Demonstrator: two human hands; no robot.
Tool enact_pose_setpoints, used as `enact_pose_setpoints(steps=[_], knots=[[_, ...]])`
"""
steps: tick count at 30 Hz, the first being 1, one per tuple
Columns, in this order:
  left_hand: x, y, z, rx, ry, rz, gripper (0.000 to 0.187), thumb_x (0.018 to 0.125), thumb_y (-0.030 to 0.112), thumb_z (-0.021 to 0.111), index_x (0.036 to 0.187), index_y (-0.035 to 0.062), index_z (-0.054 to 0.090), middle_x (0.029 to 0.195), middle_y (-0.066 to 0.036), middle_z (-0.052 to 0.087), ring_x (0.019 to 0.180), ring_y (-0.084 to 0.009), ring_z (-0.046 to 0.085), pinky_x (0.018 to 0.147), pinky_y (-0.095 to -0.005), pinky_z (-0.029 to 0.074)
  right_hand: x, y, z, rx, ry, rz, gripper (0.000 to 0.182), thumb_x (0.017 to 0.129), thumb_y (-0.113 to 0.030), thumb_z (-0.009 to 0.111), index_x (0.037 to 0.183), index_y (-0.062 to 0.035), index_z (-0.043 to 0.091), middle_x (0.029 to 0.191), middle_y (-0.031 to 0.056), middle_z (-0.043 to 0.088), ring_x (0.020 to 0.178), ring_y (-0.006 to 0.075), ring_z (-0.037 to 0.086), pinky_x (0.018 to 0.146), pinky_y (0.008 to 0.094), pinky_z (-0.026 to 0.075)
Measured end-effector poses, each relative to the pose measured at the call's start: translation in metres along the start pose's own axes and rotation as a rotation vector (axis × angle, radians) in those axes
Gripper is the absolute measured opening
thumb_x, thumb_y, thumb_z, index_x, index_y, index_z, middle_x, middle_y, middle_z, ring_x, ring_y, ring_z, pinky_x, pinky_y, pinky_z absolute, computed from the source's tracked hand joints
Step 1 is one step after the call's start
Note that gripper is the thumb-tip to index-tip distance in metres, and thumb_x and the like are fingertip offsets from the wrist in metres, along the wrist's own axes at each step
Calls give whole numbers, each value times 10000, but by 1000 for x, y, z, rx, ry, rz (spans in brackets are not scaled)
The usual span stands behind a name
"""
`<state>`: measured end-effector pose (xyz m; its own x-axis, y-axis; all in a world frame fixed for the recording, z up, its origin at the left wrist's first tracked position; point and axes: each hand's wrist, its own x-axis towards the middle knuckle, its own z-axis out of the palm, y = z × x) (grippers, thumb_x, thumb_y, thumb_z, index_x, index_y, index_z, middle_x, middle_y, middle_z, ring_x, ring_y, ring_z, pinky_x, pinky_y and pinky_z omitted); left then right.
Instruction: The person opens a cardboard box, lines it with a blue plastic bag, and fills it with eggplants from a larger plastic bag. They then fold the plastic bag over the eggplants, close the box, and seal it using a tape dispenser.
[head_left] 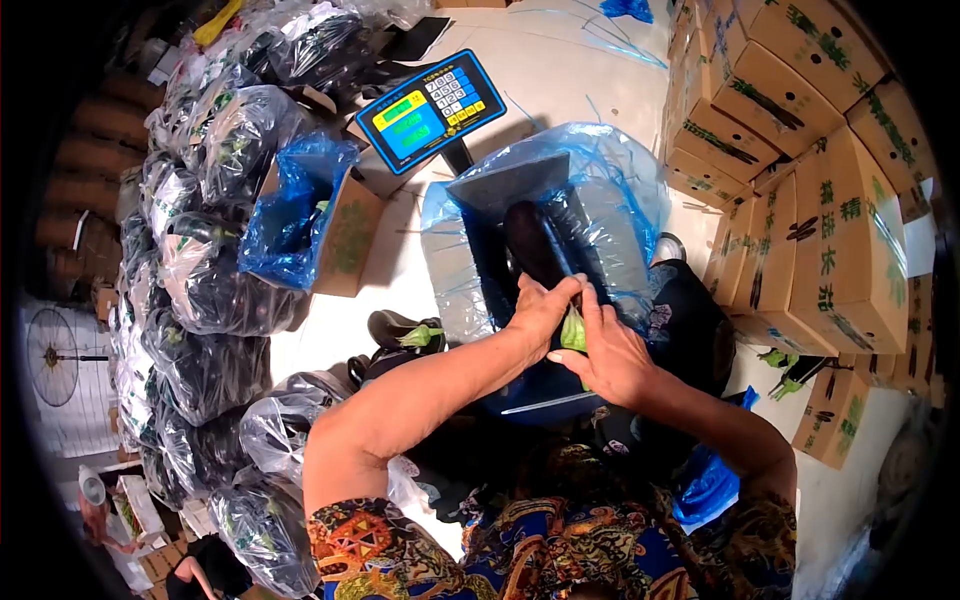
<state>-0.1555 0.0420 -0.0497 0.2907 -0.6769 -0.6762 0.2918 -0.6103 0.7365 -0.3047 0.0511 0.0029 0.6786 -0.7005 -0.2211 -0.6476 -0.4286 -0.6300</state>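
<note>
A long dark purple eggplant (529, 238) points away from me over the box, its green cap toward my body. My left hand (542, 308) is closed on it just above the cap. The fingers of my right hand (612, 350) wrap the green cap end from the other side. Under both hands stands an open cardboard box with a flap (515, 185) raised, lined with clear blue plastic (625, 205). What lies deeper in the box is mostly hidden by the hands and the eggplant. Another eggplant (415, 335) with a green cap lies left of the box.
A scale display (430, 110) stands behind the box. To the left are a smaller box (345, 240) with blue plastic and piled clear bags of eggplants (235, 270). Printed cartons (800, 240) are stacked at right. Another person's arm (190, 575) shows at lower left.
</note>
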Motion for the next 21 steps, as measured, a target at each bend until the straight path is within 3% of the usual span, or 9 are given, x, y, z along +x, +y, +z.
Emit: enact_pose_setpoints(steps=[2, 3, 6, 8, 10, 12, 14, 17, 21], knots=[[13, -9, -3, -116, -142, -54, 599, 801, 321, 686, 1160, -68, 405, 1048, -195, 550, 922, -282, 590, 783, -409, 530, 6, -15, -14, -166, -170, 109, 898, 894, -494, 586, 1463, 46, 149, 1057, 308, 560, 898, 439, 608, 783, 501, 499], [16, -12, -4, -30, -126, -66, 610, 796, 345, 672, 1170, -60, 410, 1048, -201, 550, 921, -287, 588, 795, -417, 523, 5, -15, -8, -239, -124, 35, 889, 887, -571, 545, 1445, 37, 212, 984, 277, 603, 821, 411, 636, 712, 484, 518], [23, -19, -5, 129, -113, -28, 684, 786, 408, 627, 1262, -31, 406, 1097, -224, 549, 942, -306, 586, 835, -421, 496, -7, -23, -6, -253, -258, 6, 847, 887, -590, 534, 1417, 26, 296, 993, 287, 598, 842, 412, 639, 713, 479, 528], [37, -27, -1, 134, -118, 16, 711, 786, 406, 623, 1300, -28, 393, 1123, -230, 549, 956, -305, 586, 841, -406, 490, -18, -15, 0, -191, -194, -144, 650, 917, -524, 532, 1262, 26, 493, 972, 259, 618, 841, 408, 640, 713, 480, 528], [64, -42, 8, 152, -100, 39, 761, 796, 414, 622, 1363, -21, 357, 1186, -212, 546, 1073, -307, 562, 921, -386, 459, -23, -22, -6, -135, -244, -138, 543, 943, -458, 522, 1199, 20, 532, 933, 225, 630, 843, 392, 642, 708, 472, 529], [77, -69, 28, 100, -47, 59, 912, 785, 530, 624, 1380, -94, 328, 1279, -274, 524, 1182, -370, 529, 1026, -376, 385, -23, -18, 1, -113, -173, -203, 483, 954, -418, 518, 1171, 13, 544, 915, 213, 631, 847, 380, 643, 708, 465, 530], [86, -83, 29, 340, 1, 59, 1082, 770, 682, 604, 1432, -96, 248, 1354, -321, 460, 1260, -413, 476, 1064, -398, 363, -22, -15, 5, -104, -150, -248, 424, 962, -393, 515, 1097, 7, 550, 893, 205, 631, 835, 367, 645, 710, 452, 529], [120, -115, 24, 777, 85, 327, 961, 775, 647, 658, 1297, -104, 363, 1202, -346, 526, 1109, -465, 548, 947, -442, 457, -25, -10, 8, -109, -191, -305, 383, 969, -372, 505, 999, 7, 556, 878, 201, 632, 819, 344, 643, 732, 426, 528], [131, -135, 32, 738, 135, 302, 970, 814, 615, 632, 1351, -90, 238, 1241, -347, 493, 1177, -460, 502, 999, -439, 421, -23, -15, 4, -116, -225, -296, 391, 963, -377, 511, 1039, 3, 562, 906, 198, 633, 864, 349, 638, 774, 428, 524]])
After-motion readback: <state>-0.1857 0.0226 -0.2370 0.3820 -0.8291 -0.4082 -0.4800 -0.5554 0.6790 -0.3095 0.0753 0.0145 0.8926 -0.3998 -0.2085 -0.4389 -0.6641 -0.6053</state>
